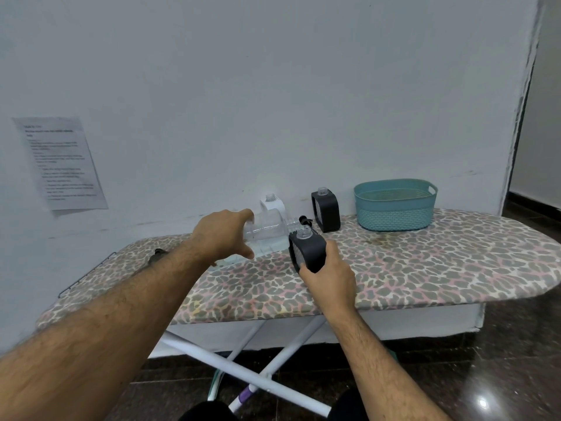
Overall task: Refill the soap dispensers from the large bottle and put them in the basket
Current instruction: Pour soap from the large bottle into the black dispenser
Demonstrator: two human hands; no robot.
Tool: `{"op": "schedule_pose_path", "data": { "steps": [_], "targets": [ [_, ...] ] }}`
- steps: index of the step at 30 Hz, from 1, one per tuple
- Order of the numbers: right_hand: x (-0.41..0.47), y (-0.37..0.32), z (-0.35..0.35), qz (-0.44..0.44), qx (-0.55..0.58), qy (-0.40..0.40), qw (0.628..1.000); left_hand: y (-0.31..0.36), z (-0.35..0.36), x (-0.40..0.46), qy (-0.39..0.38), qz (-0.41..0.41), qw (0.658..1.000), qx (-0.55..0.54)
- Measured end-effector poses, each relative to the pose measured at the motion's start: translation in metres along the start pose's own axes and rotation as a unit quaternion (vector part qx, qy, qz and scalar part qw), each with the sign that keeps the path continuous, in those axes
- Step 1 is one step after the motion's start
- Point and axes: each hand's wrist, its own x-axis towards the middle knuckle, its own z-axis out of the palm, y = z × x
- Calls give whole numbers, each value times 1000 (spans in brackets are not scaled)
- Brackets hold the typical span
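My left hand grips the large clear bottle, tipped on its side with its neck over the open mouth of a black soap dispenser. My right hand holds that dispenser from below, tilted on the ironing board. A second black dispenser stands uncapped further back. A white dispenser, also uncapped, stands by the wall behind the bottle. The teal basket sits at the back right with nothing visible inside.
A black pump cap lies between the dispensers. A dark object lies at the board's left end. A printed sheet hangs on the wall. The board's white legs cross below over a dark tiled floor.
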Motion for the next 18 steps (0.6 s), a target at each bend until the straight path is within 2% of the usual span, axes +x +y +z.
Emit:
{"op": "schedule_pose_path", "data": {
  "steps": [18],
  "targets": [
    [-1,0,-1,-2,-3,0,1000,0,1,-1,2,-6,1000,6]
  ]
}}
